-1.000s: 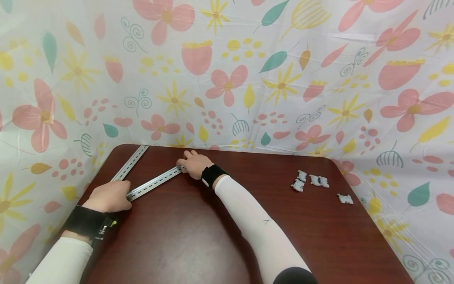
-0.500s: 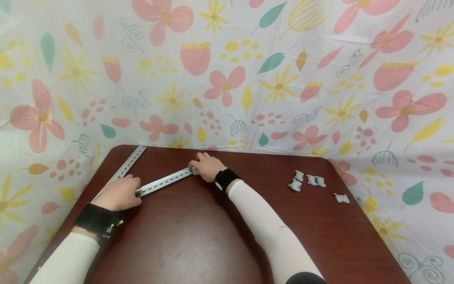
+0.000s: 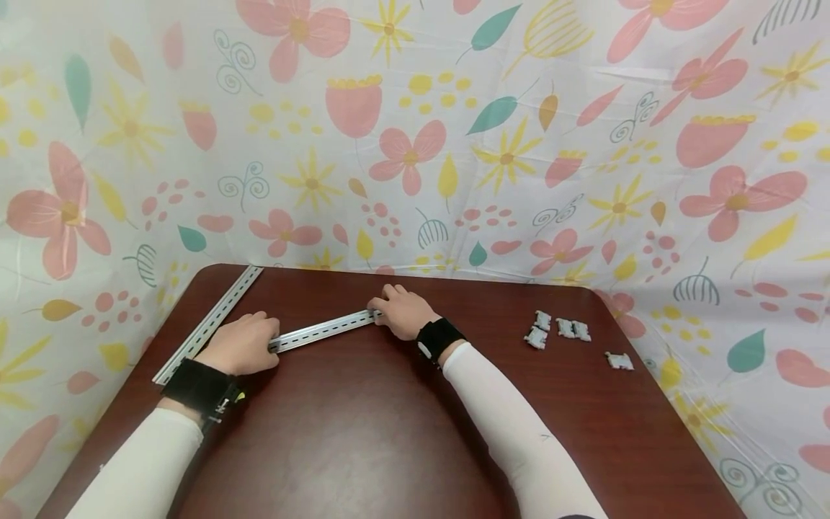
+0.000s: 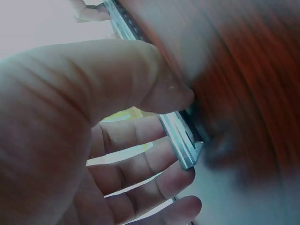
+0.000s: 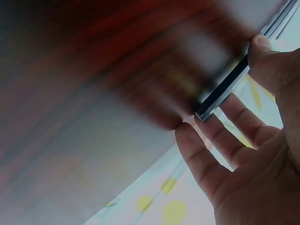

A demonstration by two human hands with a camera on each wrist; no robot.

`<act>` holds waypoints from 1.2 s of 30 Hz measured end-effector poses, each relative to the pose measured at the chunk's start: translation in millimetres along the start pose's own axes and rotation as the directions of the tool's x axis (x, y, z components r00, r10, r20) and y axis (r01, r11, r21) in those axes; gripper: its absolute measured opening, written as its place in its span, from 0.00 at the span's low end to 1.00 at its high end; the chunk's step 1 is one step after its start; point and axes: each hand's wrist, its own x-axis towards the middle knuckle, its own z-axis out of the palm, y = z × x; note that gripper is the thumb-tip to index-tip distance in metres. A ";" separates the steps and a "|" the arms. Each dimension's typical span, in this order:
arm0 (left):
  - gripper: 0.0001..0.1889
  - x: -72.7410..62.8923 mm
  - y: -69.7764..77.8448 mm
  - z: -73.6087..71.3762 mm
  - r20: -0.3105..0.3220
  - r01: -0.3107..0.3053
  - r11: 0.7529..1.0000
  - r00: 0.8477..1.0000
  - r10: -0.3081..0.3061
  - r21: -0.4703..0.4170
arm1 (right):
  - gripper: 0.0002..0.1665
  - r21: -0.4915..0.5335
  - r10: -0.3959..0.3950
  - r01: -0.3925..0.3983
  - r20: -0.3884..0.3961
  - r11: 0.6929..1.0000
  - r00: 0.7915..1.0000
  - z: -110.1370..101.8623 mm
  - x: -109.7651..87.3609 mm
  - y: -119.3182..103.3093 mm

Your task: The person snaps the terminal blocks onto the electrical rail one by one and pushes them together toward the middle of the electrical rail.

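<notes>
A slotted metal DIN rail (image 3: 324,331) spans between my two hands over the table, tilted slightly up to the right in the head view. My left hand (image 3: 243,344) grips its near-left end. In the left wrist view the thumb (image 4: 168,93) presses one side and the fingers (image 4: 154,161) lie behind the other. At the far end, my right hand (image 3: 405,313) pinches the rail, thumb (image 5: 261,47) on one edge and fingertips on the other in the right wrist view. A second slotted DIN rail (image 3: 214,317) lies along the table's left edge, partly behind my left hand.
On the right of the brown table (image 3: 363,440) lie several small light-grey plastic pieces: a pair (image 3: 537,331), another pair (image 3: 573,329) beside it, and a single piece (image 3: 619,361) nearer the right edge. A flower-patterned curtain (image 3: 415,130) stands behind and along the sides.
Both hands have carried the held rail to the right, away from the rail at the left edge, and its slant has flattened a little. More of the left-edge rail now shows.
</notes>
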 end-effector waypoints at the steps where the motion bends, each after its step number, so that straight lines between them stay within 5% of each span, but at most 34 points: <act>1: 0.10 1.1 1.4 0.1 -0.002 -0.003 1.000 1.000 0.003 -0.002 | 0.22 0.002 0.002 -0.002 0.001 1.000 1.000 -0.3 -2.8 1.0; 19: 0.10 26.5 13.8 13.5 -0.004 -0.105 0.994 0.994 0.105 -0.019 | 0.19 0.030 0.142 -0.142 0.011 0.989 0.990 -4.6 -52.8 11.2; 36: 0.11 47.0 39.1 16.0 -0.016 -0.157 0.987 0.987 0.157 -0.021 | 0.18 0.069 0.175 -0.172 -0.050 0.983 0.983 -7.3 -97.8 13.7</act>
